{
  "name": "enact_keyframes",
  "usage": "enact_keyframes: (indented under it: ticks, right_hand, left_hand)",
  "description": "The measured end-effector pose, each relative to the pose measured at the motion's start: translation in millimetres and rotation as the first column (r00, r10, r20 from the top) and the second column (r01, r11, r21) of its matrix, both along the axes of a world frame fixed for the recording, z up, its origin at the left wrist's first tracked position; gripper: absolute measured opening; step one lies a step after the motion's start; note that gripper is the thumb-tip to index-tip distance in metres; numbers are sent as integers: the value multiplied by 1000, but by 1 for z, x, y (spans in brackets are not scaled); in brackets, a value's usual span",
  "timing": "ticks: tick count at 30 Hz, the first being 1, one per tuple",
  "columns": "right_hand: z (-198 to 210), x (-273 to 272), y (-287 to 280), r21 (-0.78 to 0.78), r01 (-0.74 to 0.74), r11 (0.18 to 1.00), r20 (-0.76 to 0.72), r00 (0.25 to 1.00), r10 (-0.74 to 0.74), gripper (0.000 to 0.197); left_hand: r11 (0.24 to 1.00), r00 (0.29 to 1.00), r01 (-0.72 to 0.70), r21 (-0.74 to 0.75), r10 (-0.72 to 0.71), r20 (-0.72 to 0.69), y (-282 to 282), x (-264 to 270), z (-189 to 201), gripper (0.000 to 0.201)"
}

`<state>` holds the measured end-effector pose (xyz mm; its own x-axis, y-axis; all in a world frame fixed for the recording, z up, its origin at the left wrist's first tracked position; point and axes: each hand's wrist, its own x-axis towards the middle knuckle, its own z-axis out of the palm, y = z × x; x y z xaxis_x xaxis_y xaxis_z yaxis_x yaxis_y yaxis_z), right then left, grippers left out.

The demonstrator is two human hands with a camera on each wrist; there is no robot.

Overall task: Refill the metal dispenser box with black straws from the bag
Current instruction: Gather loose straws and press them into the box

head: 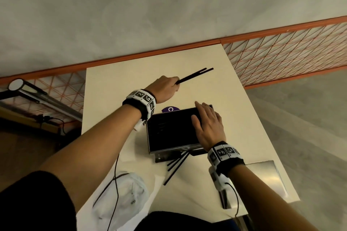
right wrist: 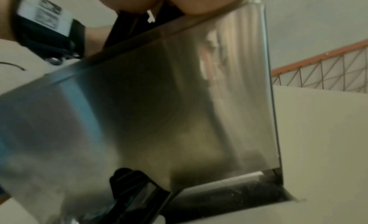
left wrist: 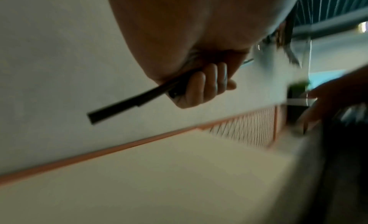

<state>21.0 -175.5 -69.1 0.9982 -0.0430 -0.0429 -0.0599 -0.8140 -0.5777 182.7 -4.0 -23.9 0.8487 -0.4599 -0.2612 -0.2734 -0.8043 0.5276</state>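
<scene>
The metal dispenser box stands open on the cream table, packed with black straws. My right hand lies flat with straight fingers on the box's right end, over the straws; the right wrist view shows the box's shiny side wall under the palm. Beyond the box my left hand grips a few black straws that point away to the right; its curled fingers wrap the held straws. Several loose straws poke out of the box's near side. The white bag lies near my body.
A flat metal lid lies at the table's right near corner. A purple round label shows behind the box. An orange wire-mesh rail runs along the far table edge. Thin black cables cross the near table.
</scene>
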Motion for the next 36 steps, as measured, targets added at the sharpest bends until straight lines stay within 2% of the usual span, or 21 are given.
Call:
enact_keyframes:
  ticks: [3, 5, 8, 12, 13, 14, 15, 16, 17, 19, 20, 21, 23, 24, 26, 28, 30, 33, 36]
  right_hand:
    - [5, -1, -5, 210, 27, 977, 38, 999, -36, 51]
    - [9, -2, -12, 450, 112, 886, 12, 991, -132, 56]
    - [18, -2, -26, 768, 312, 559, -131, 931, -340, 61]
    - [29, -5, -39, 939, 266, 218, -154, 892, -426, 58]
    - [33, -4, -39, 956, 246, 159, -158, 889, -431, 59]
    - [36, -3, -38, 961, 243, 135, -162, 883, -440, 57]
    - [39, -1, -36, 958, 247, 147, -157, 878, -452, 52]
    - [39, 2, -33, 941, 257, 219, -135, 881, -454, 47]
    - [38, 6, -29, 896, 260, 359, -86, 896, -435, 43]
    - [32, 10, -18, 643, 197, 740, 26, 960, -279, 40]
    - [26, 10, -12, 459, 113, 881, 62, 986, -158, 41]
    - [20, 9, -6, 290, 12, 957, 76, 996, -35, 42]
    - [6, 4, -1, 98, -139, 985, 62, 989, 133, 45]
    - [3, 1, -1, 74, -170, 983, 59, 984, 165, 45]
    - [2, -3, -6, 109, -147, 983, 108, 985, 135, 42]
    - [8, -9, -10, 115, -135, 984, 256, 961, 102, 33]
    - [16, -20, -6, 58, -201, 978, 407, 899, 161, 21]
    - [18, -46, 5, -22, -314, 949, 454, 843, 289, 12]
    - [12, -54, 7, -100, -290, 952, 448, 841, 303, 12]
  left_hand:
    - [995, 999, 36, -89, -36, 7, -20, -37, 20, 23]
    - [994, 998, 62, -91, -63, -12, -31, -61, 23, 22]
    - [997, 996, 66, -44, -69, -56, -37, -95, 12, 22]
    - [997, 997, 76, 18, -76, -23, -31, -127, -12, 22]
    - [998, 998, 67, 18, -66, -10, -28, -131, -18, 20]
    - [998, 998, 56, 19, -57, 4, -23, -135, -23, 18]
    - [998, 998, 55, 19, -55, 24, -19, -138, -30, 16]
    - [998, 997, 55, 20, -56, 59, -13, -140, -37, 18]
    - [998, 992, 58, 18, -59, 111, -9, -142, -44, 23]
    - [999, 979, 35, 1, -34, 200, -1, -148, -55, 32]
    - [1000, 972, 17, -16, -13, 234, 2, -151, -56, 36]
    - [1000, 962, 12, -28, -3, 273, 5, -155, -57, 39]
    - [999, 938, 23, -29, -12, 346, 13, -163, -56, 50]
    - [999, 929, 34, -29, -21, 370, 18, -167, -57, 57]
    - [999, 922, 40, -9, -33, 385, 28, -171, -59, 81]
    - [995, 923, 31, 99, -67, 379, 33, -171, -63, 106]
    - [973, 928, 20, 229, -103, 358, 32, -168, -66, 120]
    - [956, 923, 54, 289, -158, 350, 26, -165, -65, 117]
    - [964, 875, 81, 252, -190, 445, 20, -167, -61, 94]
